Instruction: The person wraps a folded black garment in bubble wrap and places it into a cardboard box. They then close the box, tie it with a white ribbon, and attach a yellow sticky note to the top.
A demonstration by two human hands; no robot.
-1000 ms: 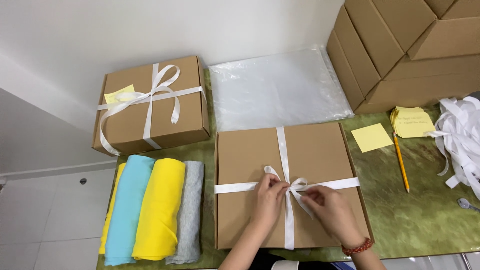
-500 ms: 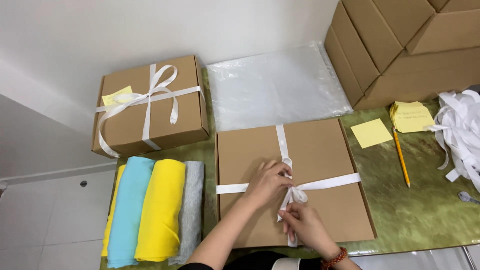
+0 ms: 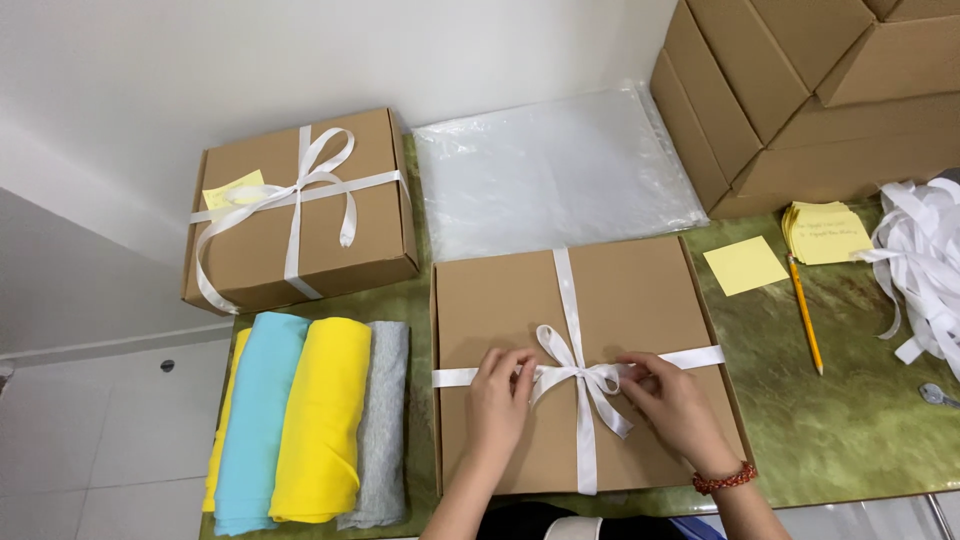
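Nearest the camera, a flat brown cardboard box [image 3: 600, 300] lies on the mottled green bench [image 3: 850, 420], close to its front edge, crossed by a white ribbon [image 3: 570, 290] tied in a bow at its middle. The left hand [image 3: 497, 395] pinches the ribbon just left of the knot, fingers curled closed on it; the right hand [image 3: 675, 400], with a red bead bracelet [image 3: 722, 478] at the wrist, grips the ribbon's right side next to the bow. Left of the box, rolled cloths [image 3: 310, 420] in yellow, light blue and grey lie side by side, reaching the bench's left edge, beyond which pale floor tiles [image 3: 110, 440] show. Right of the box there is bare bench, then a yellow pencil [image 3: 804, 312], a single yellow sticky note [image 3: 745, 265], a pad of yellow notes [image 3: 826, 232] and a heap of loose white ribbon [image 3: 925, 260] at the right edge. Farther back, clear plastic bags [image 3: 550, 170] lie flat, just behind the box. At the back left, a second tied box [image 3: 300, 205] overhangs the bench corner. A stack of plain cardboard boxes [image 3: 810, 90] fills the back right, against the white wall [image 3: 250, 60].
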